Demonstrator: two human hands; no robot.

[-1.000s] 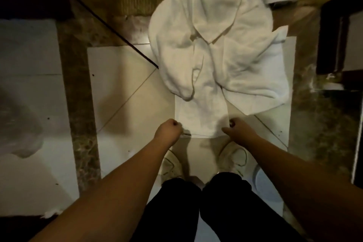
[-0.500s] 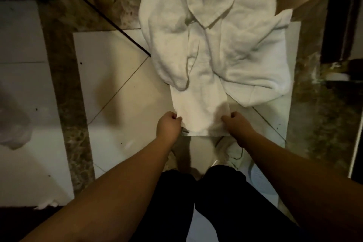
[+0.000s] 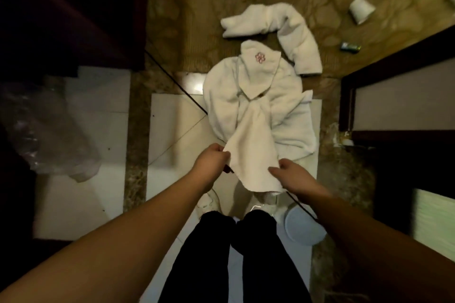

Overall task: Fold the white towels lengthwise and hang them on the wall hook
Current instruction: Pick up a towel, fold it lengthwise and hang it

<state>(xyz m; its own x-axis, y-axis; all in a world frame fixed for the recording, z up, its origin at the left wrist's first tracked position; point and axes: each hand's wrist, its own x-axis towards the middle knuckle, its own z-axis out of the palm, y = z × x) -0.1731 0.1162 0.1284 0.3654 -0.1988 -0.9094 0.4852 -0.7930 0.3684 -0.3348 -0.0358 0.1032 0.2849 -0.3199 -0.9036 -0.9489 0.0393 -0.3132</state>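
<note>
Towel (image 3: pixel 253 155), soft, limp and light, lifts off the floor pile (image 3: pixel 253 96) with left hand (image 3: pixel 209 162) pinching one near corner and right hand (image 3: pixel 293 177) pinching the other; corners judged the best hold for a lengthwise fold.

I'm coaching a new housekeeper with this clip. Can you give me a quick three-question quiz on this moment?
1. True or false: both hands grip the same small towel.
2. Which item bears a red embroidered logo? A) the towel lying farther out in the pile B) the paper cup C) the plastic bag
3. Fill in: the rolled towel lies on the ____ floor, not the white tiles.

Key: 1 true, left hand and right hand each have a grip on a near corner; 2 A; 3 pebble-patterned.
</note>
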